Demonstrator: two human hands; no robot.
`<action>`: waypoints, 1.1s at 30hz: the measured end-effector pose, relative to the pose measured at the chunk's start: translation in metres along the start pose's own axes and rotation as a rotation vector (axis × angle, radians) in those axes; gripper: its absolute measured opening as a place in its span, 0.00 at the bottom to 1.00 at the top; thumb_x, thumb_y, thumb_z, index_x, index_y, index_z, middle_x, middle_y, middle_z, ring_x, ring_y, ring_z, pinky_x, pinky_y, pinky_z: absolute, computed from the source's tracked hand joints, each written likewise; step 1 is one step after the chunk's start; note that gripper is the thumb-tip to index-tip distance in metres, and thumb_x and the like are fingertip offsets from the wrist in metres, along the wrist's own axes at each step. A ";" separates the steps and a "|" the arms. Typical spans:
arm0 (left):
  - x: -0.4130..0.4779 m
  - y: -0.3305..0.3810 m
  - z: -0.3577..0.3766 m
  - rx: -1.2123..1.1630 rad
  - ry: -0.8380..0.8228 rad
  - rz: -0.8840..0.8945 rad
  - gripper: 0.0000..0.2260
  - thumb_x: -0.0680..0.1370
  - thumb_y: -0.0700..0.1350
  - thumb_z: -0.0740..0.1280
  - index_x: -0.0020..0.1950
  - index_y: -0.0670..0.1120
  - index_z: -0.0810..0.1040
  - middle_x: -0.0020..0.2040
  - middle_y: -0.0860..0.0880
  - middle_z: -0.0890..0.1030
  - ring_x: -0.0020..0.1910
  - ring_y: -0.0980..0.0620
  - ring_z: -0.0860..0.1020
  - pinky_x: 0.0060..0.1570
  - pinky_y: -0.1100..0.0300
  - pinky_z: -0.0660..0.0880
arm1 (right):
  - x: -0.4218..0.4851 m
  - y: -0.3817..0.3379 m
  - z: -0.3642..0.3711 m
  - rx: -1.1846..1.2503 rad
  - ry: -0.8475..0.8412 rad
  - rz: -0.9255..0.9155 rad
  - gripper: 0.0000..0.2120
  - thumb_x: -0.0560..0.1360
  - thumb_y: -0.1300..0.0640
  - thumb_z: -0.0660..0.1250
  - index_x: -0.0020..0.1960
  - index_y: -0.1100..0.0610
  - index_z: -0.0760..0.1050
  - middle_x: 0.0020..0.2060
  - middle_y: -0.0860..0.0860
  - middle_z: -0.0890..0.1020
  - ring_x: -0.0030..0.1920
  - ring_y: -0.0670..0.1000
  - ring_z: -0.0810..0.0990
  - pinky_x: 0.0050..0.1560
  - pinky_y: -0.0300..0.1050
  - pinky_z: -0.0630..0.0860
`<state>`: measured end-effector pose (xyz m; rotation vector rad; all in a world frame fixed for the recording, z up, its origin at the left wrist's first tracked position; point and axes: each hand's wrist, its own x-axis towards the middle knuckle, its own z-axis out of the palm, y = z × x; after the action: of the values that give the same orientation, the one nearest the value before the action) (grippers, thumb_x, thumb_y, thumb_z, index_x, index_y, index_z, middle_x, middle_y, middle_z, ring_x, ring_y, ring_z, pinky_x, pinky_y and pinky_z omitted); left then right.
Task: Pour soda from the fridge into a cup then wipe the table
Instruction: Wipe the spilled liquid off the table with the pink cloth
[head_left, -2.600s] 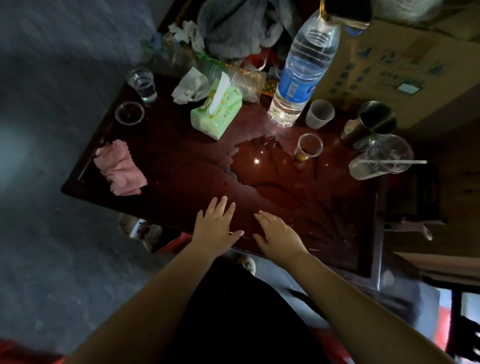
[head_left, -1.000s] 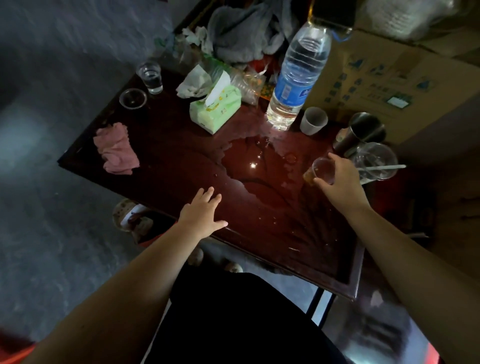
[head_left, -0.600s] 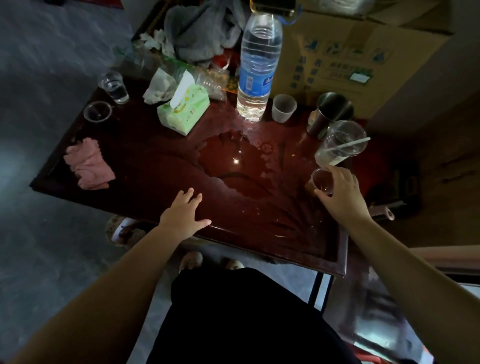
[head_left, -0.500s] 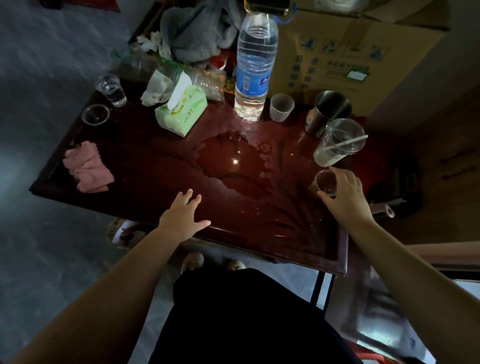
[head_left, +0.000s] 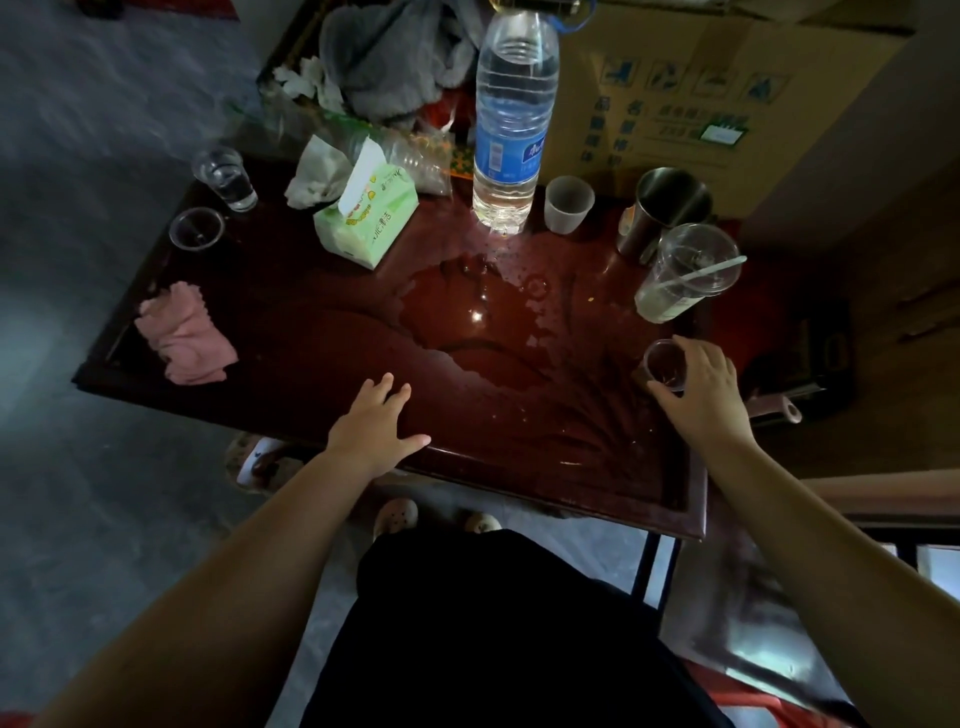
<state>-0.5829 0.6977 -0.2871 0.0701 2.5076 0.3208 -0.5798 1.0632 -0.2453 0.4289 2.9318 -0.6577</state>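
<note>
A dark red wooden table (head_left: 291, 332) carries a wide puddle of liquid (head_left: 467, 312) in its middle. My right hand (head_left: 701, 395) grips a small clear plastic cup (head_left: 662, 364) standing near the table's right edge. My left hand (head_left: 371, 431) rests flat, fingers spread, on the table's near edge. A crumpled pink cloth (head_left: 184, 338) lies at the left end. A green tissue pack (head_left: 363, 221) with a sheet sticking up stands behind the puddle.
A large water bottle (head_left: 511, 130) stands at the back, with a small white cup (head_left: 568, 203), a steel mug (head_left: 665, 213) and a lidded plastic cup with a straw (head_left: 685, 270) to its right. Two clear cups (head_left: 223, 176) stand back left. A cardboard box (head_left: 701, 93) is behind.
My right hand left the near edge, took the small clear cup beside the puddle and moved it to the table's right side. My left hand stayed in place.
</note>
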 end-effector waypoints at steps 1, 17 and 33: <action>0.000 0.000 0.000 0.000 0.002 0.001 0.36 0.77 0.59 0.63 0.79 0.50 0.50 0.79 0.50 0.44 0.77 0.50 0.41 0.70 0.46 0.61 | -0.002 -0.001 0.000 0.003 0.008 0.009 0.32 0.73 0.55 0.70 0.73 0.58 0.61 0.70 0.56 0.65 0.70 0.58 0.61 0.68 0.52 0.63; 0.000 -0.014 -0.005 0.160 -0.015 0.107 0.31 0.81 0.58 0.55 0.79 0.50 0.47 0.79 0.50 0.42 0.77 0.49 0.44 0.69 0.50 0.63 | -0.100 -0.151 0.108 0.040 -0.235 -0.481 0.24 0.77 0.57 0.63 0.73 0.58 0.64 0.72 0.53 0.66 0.73 0.53 0.62 0.74 0.42 0.53; -0.008 -0.200 -0.036 0.165 0.398 0.319 0.31 0.78 0.56 0.57 0.77 0.43 0.57 0.78 0.42 0.54 0.76 0.40 0.55 0.71 0.41 0.56 | -0.137 -0.226 0.204 -0.170 -0.146 -0.188 0.27 0.79 0.47 0.50 0.74 0.57 0.60 0.74 0.54 0.63 0.75 0.53 0.57 0.75 0.51 0.47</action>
<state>-0.5924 0.4955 -0.3030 0.5233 2.9142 0.2755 -0.5076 0.7453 -0.3162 0.0848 2.8782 -0.4331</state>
